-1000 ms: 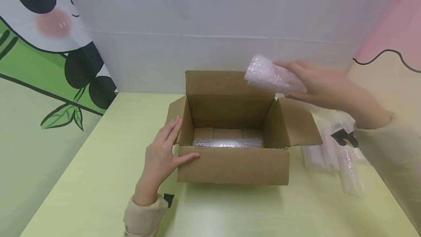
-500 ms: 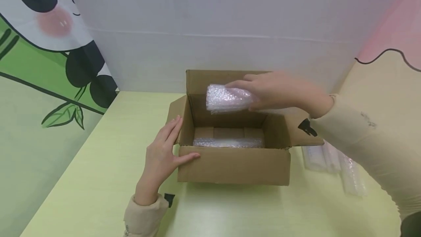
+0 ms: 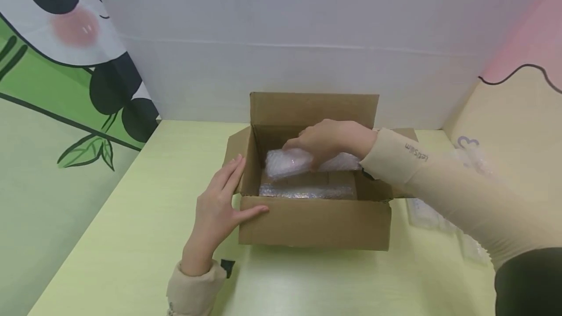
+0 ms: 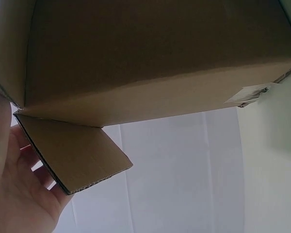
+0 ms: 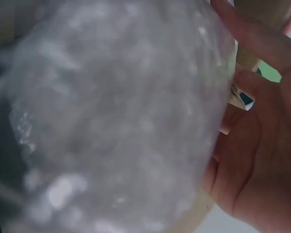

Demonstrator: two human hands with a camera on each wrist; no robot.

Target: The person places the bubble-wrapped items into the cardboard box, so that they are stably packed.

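Note:
An open cardboard box (image 3: 313, 223) stands on the table, flaps spread. My left hand (image 3: 215, 213) rests at its near left corner, straight fingers along the left flap and thumb on the front flap. In the left wrist view, that hand (image 4: 19, 194) lies behind a flap (image 4: 75, 155). Inside the box, my right hand (image 3: 327, 140) grips a bubble-wrapped roll (image 3: 285, 164) from above; its contents cannot be made out. The roll (image 5: 121, 111) fills much of the right wrist view, blurred. Another bubble-wrapped package (image 3: 303, 191) lies on the box floor along the front wall.
Several bubble-wrapped packages (image 3: 423, 213) lie right of the box, partly hidden by the right sleeve (image 3: 439, 179). A pale wall cloth (image 3: 281, 72) rises behind the box. The light yellow table (image 3: 131, 218) extends to the left and front.
My right hand has carried the bubble-wrapped roll from above the right flap leftward and down into the box. The left hand has stayed on the box corner.

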